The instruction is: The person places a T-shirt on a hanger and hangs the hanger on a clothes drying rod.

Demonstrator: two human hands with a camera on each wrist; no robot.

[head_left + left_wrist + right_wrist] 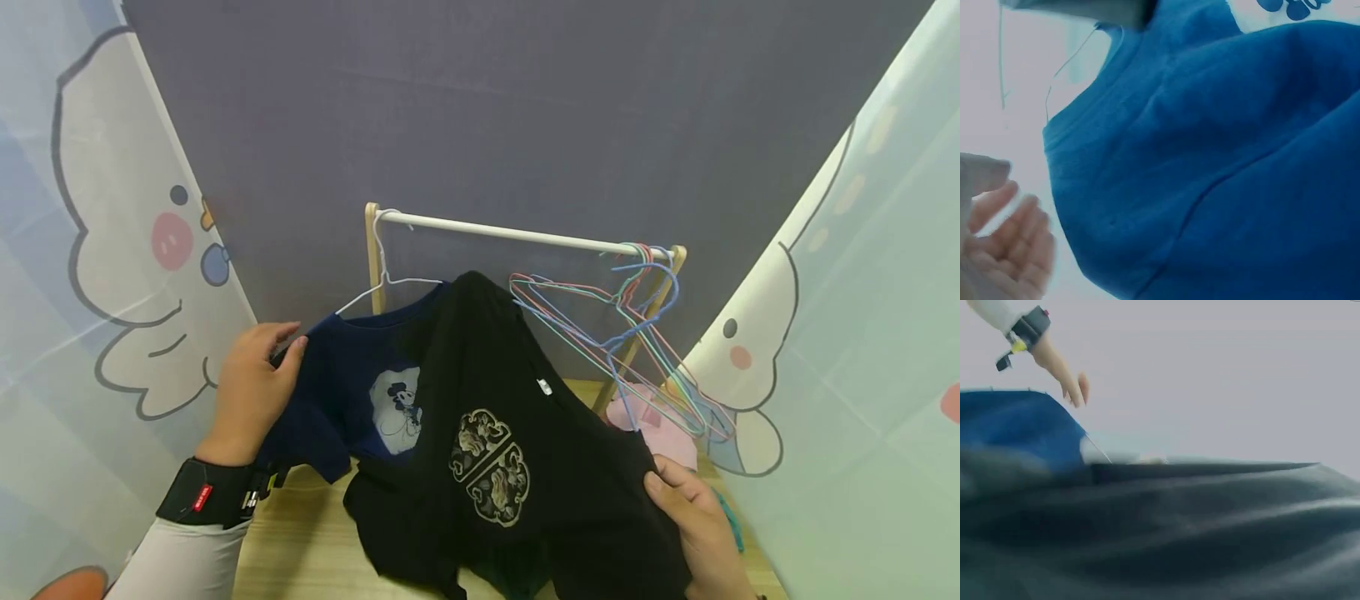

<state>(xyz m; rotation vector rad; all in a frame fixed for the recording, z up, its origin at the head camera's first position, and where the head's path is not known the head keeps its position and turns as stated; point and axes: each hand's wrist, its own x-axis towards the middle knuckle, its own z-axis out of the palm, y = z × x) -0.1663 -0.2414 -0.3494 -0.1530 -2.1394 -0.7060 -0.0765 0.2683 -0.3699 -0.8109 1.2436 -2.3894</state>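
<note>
A navy T-shirt (322, 375) with a pale cartoon patch hangs from a white hanger (384, 258) at the rail's left end. Beside its shoulder is my left hand (258, 375), fingers loosely bent; in the left wrist view that hand (1013, 250) holds nothing and stands apart from the cloth. A black shirt (420, 508) with a gold embroidered emblem overlaps the navy one in front. Its wide neckline surrounds the lower part of a blue hanger (667, 308). My right hand (693, 517) pinches the black shirt near its right shoulder, thumb in front. The right wrist view shows mostly dark cloth.
A white rail (495, 232) on wooden posts stands before a grey curtain (480, 108). Several pink, green and blue hangers (577, 287) crowd its right end. Pink cloth (667, 442) lies below them on the wooden surface (300, 533). Cartoon-print curtains flank both sides.
</note>
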